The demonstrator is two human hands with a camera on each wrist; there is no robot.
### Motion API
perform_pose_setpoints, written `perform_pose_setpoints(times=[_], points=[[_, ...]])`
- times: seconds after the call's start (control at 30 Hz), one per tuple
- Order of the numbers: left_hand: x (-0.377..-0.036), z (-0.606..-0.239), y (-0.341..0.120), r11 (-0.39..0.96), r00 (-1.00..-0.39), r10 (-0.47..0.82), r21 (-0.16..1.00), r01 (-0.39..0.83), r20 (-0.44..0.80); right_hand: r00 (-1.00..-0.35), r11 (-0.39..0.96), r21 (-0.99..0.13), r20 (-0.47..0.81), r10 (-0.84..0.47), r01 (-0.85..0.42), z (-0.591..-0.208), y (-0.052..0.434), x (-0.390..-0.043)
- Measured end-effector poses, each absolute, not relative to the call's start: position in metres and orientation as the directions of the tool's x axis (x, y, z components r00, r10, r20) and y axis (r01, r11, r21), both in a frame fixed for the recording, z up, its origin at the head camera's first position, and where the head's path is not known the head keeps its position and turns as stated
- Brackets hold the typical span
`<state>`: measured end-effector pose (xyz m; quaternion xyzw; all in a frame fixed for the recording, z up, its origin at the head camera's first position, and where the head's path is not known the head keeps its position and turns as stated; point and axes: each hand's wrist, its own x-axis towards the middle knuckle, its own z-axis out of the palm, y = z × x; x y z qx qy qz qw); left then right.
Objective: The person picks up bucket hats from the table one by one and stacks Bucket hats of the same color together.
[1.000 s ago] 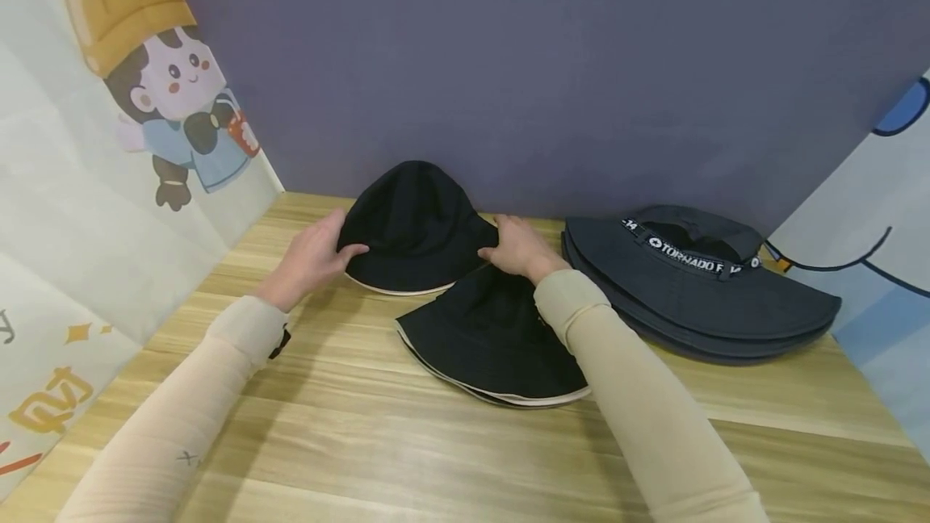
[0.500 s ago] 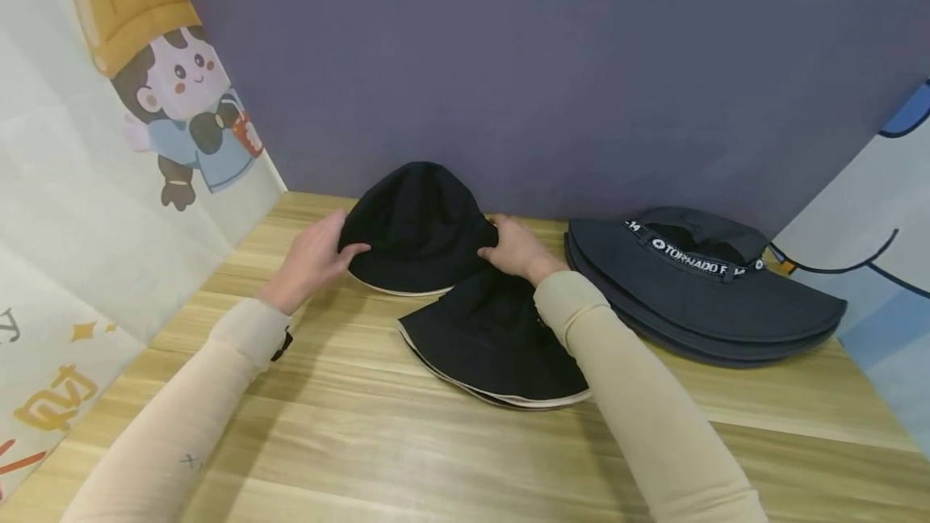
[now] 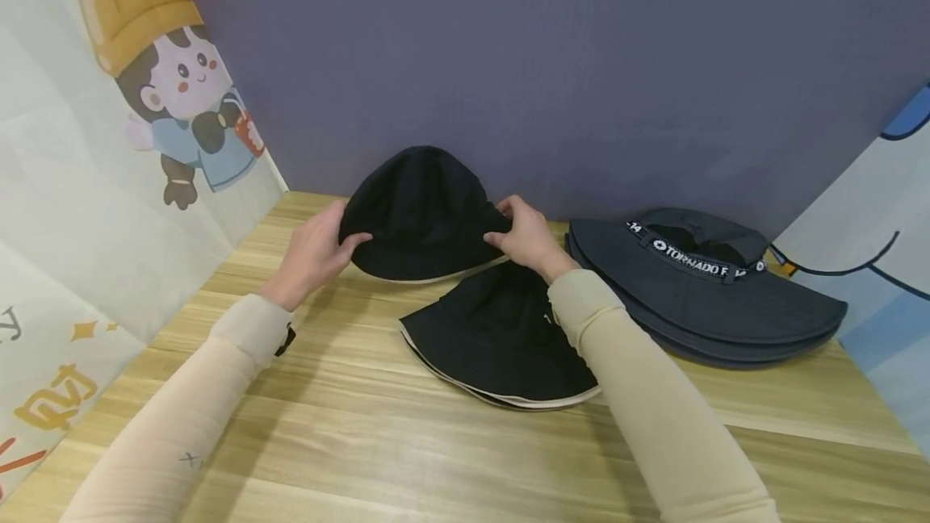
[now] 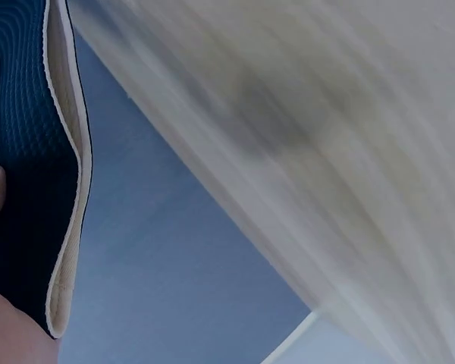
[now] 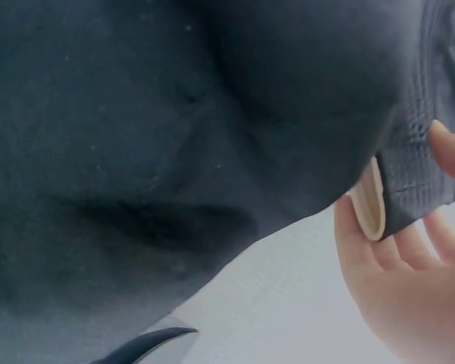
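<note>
Both hands hold a black bucket hat (image 3: 421,212) by opposite sides of its brim, crown up, close to the back wall. The left hand (image 3: 312,255) pinches the left side, thumb on the front of the brim. At the other side, the right hand (image 3: 530,236) grips the edge between thumb and fingers. In the left wrist view, the brim (image 4: 30,205) shows a pale beige edge that gapes slightly. The right wrist view shows the right hand's fingers behind the brim (image 5: 413,182). In front lies a stack of similar black bucket hats (image 3: 494,341), partly covered by the right forearm.
On the right stands a stack of dark navy wide-brimmed hats (image 3: 726,297) with a lettered band and a cord. Everything rests on a wood-grain table (image 3: 349,426). A grey-purple wall panel (image 3: 538,71) rises behind; a printed cartoon sheet (image 3: 58,184) borders the left.
Over the last half second, both hands have raised the held bucket hat a little, and the right hand has shifted slightly right and up. The other hats stay put.
</note>
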<state>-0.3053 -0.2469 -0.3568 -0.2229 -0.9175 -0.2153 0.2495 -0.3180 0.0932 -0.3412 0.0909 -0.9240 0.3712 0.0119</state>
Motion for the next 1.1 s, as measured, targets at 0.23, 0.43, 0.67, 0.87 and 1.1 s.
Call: perform_pose_setpoints(times=[0.23, 0.43, 0.67, 0.87, 1.1], points=[[-0.306, -0.346, -0.239, 0.797, -0.768, 0.304, 0.291, 0.529, 0.563, -0.981, 0.714, -0.672, 0.117, -0.156, -0.194, -0.333, 0.09, -0.312], [-0.302, -0.337, -0.231, 0.787, -0.755, 0.311, 0.289, 0.545, 0.577, -0.979, 0.718, -0.666, 0.148, -0.141, -0.204, -0.328, 0.092, -0.309], [-0.296, -0.326, -0.219, 0.76, -0.717, 0.318, 0.286, 0.584, 0.62, -0.971, 0.692, -0.682, 0.192, -0.144, -0.237, -0.319, 0.105, -0.297], [-0.293, -0.321, -0.209, 0.73, -0.704, 0.324, 0.307, 0.611, 0.632, -0.963, 0.703, -0.659, 0.216, -0.163, -0.267, -0.316, 0.118, -0.288], [-0.29, -0.316, -0.198, 0.704, -0.698, 0.335, 0.323, 0.632, 0.633, -0.942, 0.701, -0.635, 0.282, -0.181, -0.325, -0.312, 0.134, -0.282]])
